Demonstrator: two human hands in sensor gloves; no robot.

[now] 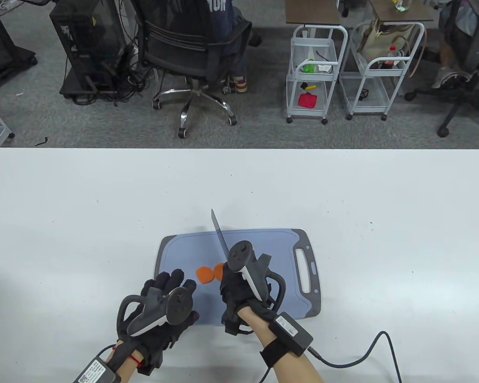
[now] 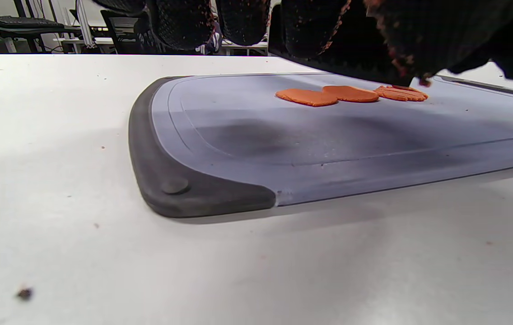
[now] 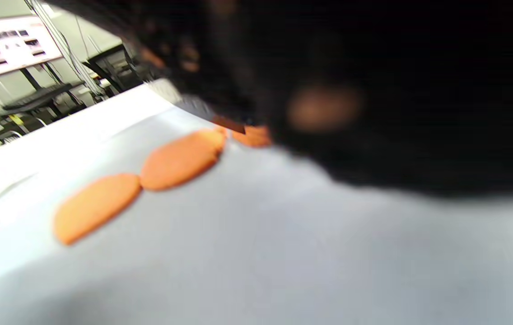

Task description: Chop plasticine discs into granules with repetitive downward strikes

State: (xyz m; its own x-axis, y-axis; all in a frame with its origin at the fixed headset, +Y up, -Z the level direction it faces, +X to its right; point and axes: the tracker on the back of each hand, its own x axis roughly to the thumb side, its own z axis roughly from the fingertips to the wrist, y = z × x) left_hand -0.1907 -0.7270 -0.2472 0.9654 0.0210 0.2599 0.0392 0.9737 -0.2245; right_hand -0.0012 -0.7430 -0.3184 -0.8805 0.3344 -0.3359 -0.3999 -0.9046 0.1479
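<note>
Orange plasticine discs lie in a row near the middle of the blue-grey cutting board. They also show in the left wrist view and the right wrist view. The rightmost disc shows cut lines. My right hand grips a knife; its blade points up and away over the board, above the discs. My left hand rests with spread fingers on the board's near left corner, apart from the discs, holding nothing.
The board lies on a white table, its handle slot to the right. A cable runs from my right wrist across the table. An office chair and two white carts stand beyond the far edge.
</note>
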